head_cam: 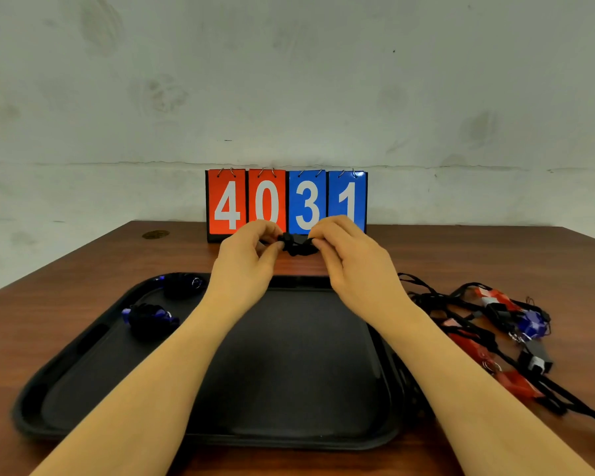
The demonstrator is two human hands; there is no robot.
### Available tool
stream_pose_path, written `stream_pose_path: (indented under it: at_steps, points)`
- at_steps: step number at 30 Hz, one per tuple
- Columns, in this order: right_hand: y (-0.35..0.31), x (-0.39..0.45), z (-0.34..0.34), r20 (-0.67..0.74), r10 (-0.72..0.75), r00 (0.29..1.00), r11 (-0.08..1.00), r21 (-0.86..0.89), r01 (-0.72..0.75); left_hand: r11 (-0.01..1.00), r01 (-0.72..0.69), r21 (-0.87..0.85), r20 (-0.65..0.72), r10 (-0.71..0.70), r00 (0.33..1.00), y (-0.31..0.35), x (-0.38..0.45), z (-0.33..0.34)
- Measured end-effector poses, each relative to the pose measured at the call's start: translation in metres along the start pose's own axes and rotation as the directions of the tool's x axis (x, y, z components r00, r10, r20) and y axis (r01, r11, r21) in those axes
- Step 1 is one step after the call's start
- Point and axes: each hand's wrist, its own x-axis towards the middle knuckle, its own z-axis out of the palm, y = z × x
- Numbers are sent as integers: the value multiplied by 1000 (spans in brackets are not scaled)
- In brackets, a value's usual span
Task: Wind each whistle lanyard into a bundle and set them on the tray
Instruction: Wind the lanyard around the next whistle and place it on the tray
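Note:
Above the far edge of the black tray, both hands hold a small black lanyard bundle between them. My left hand pinches its left end, and my right hand pinches its right end with curled fingers. Two wound bundles with blue whistles lie in the tray's far left corner, one at the back and one nearer. Right of the tray, a tangle of unwound black lanyards with red, blue and black whistles lies on the wooden table.
A flip scoreboard reading 4031 stands at the table's far edge against the pale wall. The brown table extends left of the tray. A small round mark sits on the far left of the tabletop.

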Motion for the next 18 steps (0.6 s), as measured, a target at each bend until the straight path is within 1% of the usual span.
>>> stream_pose_path:
  at_steps: [6,9,13,15,18]
  points:
    - [0,0,-1,-24,39,999,999,-29,-40,996,-88,28,73,85,994,0,-2,0]
    - [2,1,-3,32,178,984,979,97,-180,994,-109,-8,132,109,985,2,-3,-2]
    - [6,2,-6,93,355,930,888,277,-367,993,-106,-51,174,113,978,5,-5,-4]
    - [7,3,-10,104,405,908,839,353,-414,993,-101,-63,192,112,975,7,-6,-5]
    - [6,4,-14,149,424,893,772,456,-443,992,-95,-86,228,112,967,9,-7,-7]
